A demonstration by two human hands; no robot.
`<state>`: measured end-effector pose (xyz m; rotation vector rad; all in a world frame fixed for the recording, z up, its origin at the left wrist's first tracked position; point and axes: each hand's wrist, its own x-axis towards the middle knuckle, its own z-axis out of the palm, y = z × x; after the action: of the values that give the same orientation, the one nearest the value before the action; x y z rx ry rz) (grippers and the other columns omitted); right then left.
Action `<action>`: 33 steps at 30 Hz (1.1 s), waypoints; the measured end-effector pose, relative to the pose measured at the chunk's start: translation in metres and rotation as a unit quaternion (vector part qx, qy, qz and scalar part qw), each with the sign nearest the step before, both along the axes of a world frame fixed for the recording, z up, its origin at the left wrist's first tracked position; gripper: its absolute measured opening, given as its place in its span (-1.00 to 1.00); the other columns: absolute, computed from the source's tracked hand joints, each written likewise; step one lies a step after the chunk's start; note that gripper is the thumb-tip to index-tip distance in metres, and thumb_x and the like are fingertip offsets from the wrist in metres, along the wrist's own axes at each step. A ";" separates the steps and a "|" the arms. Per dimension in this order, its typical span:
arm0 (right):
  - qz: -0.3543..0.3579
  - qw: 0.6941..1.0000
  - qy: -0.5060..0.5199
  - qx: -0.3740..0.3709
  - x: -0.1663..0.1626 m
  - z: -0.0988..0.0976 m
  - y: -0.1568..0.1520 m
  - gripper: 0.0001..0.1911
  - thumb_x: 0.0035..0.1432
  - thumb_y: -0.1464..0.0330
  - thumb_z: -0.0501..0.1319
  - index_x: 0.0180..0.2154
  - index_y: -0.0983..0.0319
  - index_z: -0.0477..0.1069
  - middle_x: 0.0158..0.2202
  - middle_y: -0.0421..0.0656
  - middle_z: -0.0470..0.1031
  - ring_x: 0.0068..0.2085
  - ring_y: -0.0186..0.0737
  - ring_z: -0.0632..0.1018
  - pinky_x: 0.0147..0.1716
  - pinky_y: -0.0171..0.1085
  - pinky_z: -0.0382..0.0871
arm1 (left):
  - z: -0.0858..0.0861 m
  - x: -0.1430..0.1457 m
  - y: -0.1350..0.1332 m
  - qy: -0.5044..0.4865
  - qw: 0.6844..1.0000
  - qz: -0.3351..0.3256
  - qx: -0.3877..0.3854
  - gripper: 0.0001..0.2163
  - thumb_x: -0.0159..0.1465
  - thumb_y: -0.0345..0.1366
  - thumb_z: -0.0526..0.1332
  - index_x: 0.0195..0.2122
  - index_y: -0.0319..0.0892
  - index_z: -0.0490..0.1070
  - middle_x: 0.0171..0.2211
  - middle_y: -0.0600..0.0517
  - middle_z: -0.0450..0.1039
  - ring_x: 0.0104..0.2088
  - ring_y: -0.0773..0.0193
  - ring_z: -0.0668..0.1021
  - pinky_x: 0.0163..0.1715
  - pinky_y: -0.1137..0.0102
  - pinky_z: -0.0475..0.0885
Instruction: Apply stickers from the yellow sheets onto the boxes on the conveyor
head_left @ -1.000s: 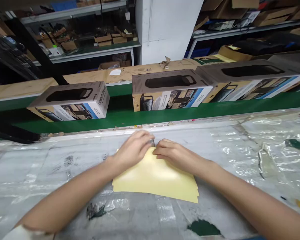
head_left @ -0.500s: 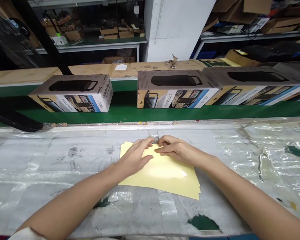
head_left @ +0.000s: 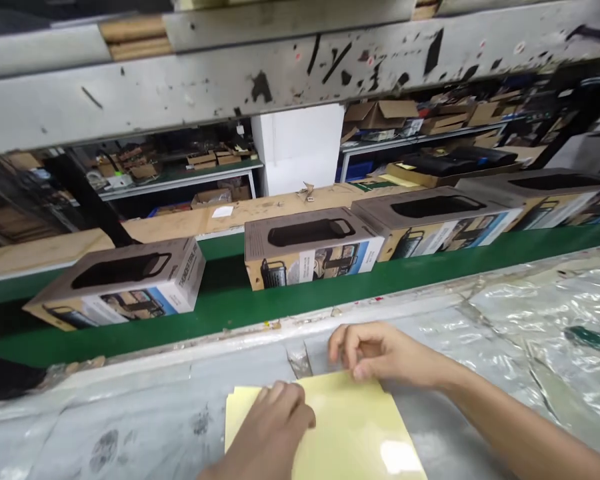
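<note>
A small stack of glossy yellow sheets [head_left: 350,427] lies on the plastic-covered tabletop at the bottom middle, its edges slightly fanned out. My left hand [head_left: 273,430] rests on the left part of the stack, fingers bent and a little blurred, holding nothing I can see. At the far edge of the sheets, my right hand [head_left: 385,353] has its fingers curled in, with the thumb against the top sheet's edge. That edge bows up slightly towards the thumb. The lower part of the stack falls outside the picture.
Beyond the table runs a green strip [head_left: 225,300] carrying several printed product boxes, including one box [head_left: 125,280] at the left and another [head_left: 310,243] in the middle. A scuffed grey beam [head_left: 205,87] crosses the top. Cardboard boxes [head_left: 383,117] sit on shelving behind.
The view has tilted up, so the hands and sheets appear lower and the beam shows. My right hand has moved away from my left, along the sheets' far edge to the right.
</note>
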<state>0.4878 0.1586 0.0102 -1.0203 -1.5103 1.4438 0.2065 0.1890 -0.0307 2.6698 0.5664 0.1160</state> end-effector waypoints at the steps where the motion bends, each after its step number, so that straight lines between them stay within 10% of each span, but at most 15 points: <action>1: -0.010 0.999 0.030 -0.020 0.008 0.006 0.004 -0.65 0.07 0.16 0.51 -0.41 0.24 0.45 -0.27 -0.09 0.55 -0.26 -0.20 0.56 -0.25 -0.23 0.42 | 0.011 0.006 0.010 0.000 1.000 -0.020 -0.013 -0.81 0.28 -0.51 0.21 -0.15 -0.10 0.48 -0.19 0.02 0.51 -0.20 0.18 0.54 -0.22 0.36 0.44; 8: -0.151 0.987 0.034 0.039 0.041 0.057 0.055 -0.62 0.05 0.21 0.51 -0.18 0.21 0.47 -0.40 -0.19 0.49 -0.39 -0.26 0.49 -0.41 -0.27 0.41 | 0.125 0.135 0.199 -0.177 0.959 0.190 0.111 -0.77 0.40 -0.36 0.13 0.05 -0.18 0.45 0.11 -0.13 0.47 0.16 0.10 0.48 0.16 0.27 0.39; 13: -0.203 0.975 -0.018 0.093 0.051 0.069 0.094 -0.56 0.07 0.15 0.45 -0.09 0.21 0.43 -0.36 -0.18 0.47 -0.35 -0.22 0.51 -0.40 -0.25 0.43 | 0.129 0.216 0.303 -0.007 0.956 0.264 0.126 -0.70 0.48 -0.29 0.03 0.13 -0.22 0.42 0.26 -0.25 0.36 0.32 -0.03 0.36 0.27 0.03 0.26; 25: -0.201 0.923 -0.231 0.233 0.071 0.057 0.276 -0.73 0.02 0.40 0.31 -0.18 0.17 0.40 -0.41 -0.24 0.50 -0.33 -0.17 0.53 -0.33 -0.26 0.37 | 0.102 0.166 0.289 0.083 0.961 0.241 0.111 -0.66 0.52 -0.28 -0.10 -0.03 -0.23 0.46 0.08 -0.20 0.53 0.08 0.02 0.56 0.07 0.23 0.40; 33: -0.134 0.928 -0.260 0.233 0.056 0.055 0.299 -0.69 0.03 0.44 0.31 -0.14 0.18 0.39 -0.41 -0.26 0.51 -0.33 -0.21 0.52 -0.30 -0.29 0.36 | 0.092 0.159 0.289 0.047 0.963 0.244 0.101 -0.67 0.50 -0.33 -0.09 -0.11 -0.21 0.48 -0.02 -0.17 0.57 0.01 -0.01 0.58 -0.03 0.24 0.42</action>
<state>0.5434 0.4573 0.0654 -1.2983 -1.8728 0.5910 0.3652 0.4778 0.0616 2.6771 1.2992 0.1967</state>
